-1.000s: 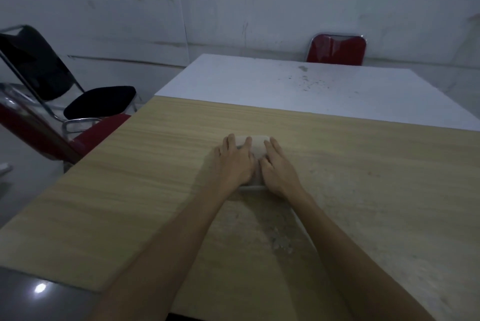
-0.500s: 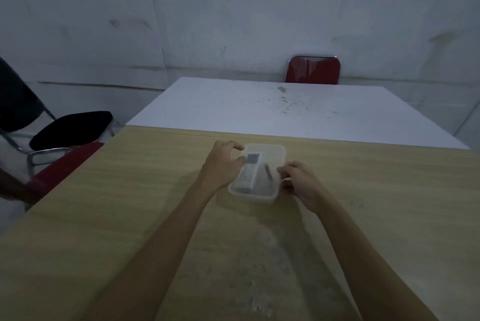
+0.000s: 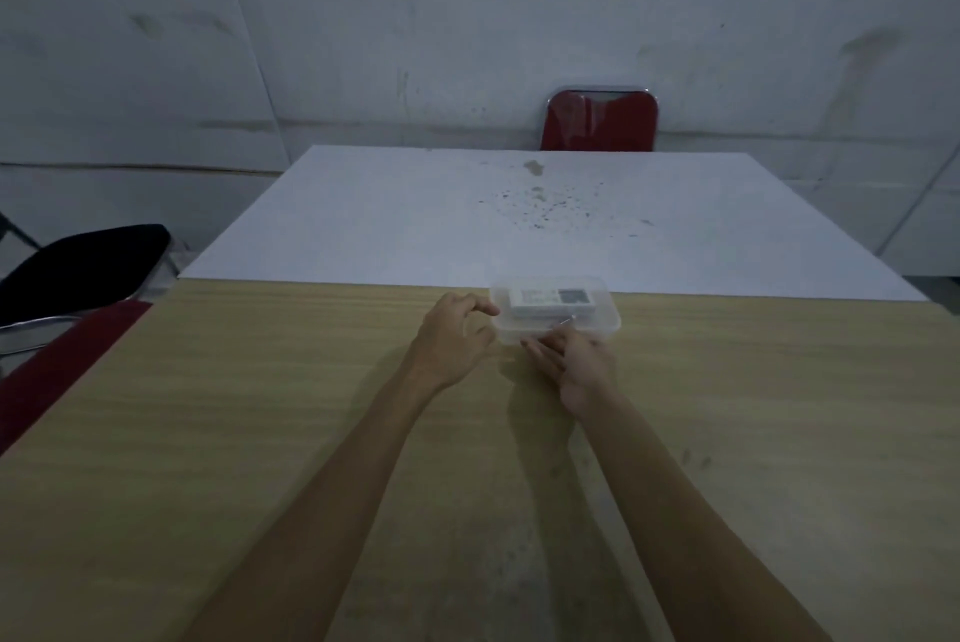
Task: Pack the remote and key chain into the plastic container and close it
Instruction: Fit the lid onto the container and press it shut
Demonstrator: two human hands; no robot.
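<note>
The clear plastic container (image 3: 602, 324) lies crosswise on the wooden table (image 3: 260, 407), close to its far edge, with its lid on. Through the lid I see the white remote (image 3: 550, 301) and a small metal piece of the key chain (image 3: 567, 323) near the front wall. My left hand (image 3: 454, 340) is curled at the container's left end, forefinger and thumb at its corner. My right hand (image 3: 574, 361) rests with straight fingers against the container's near wall, not wrapped around it.
A white table (image 3: 467, 220) with dark specks butts against the wooden one. A red chair (image 3: 600, 122) stands behind it by the wall. At the left edge are a black chair seat (image 3: 78, 262) and a red chair seat (image 3: 47, 371).
Both hands came off the lid, where they pressed flat. The container has turned from lengthwise to crosswise and sits farther from me. The camera view has tilted up.
</note>
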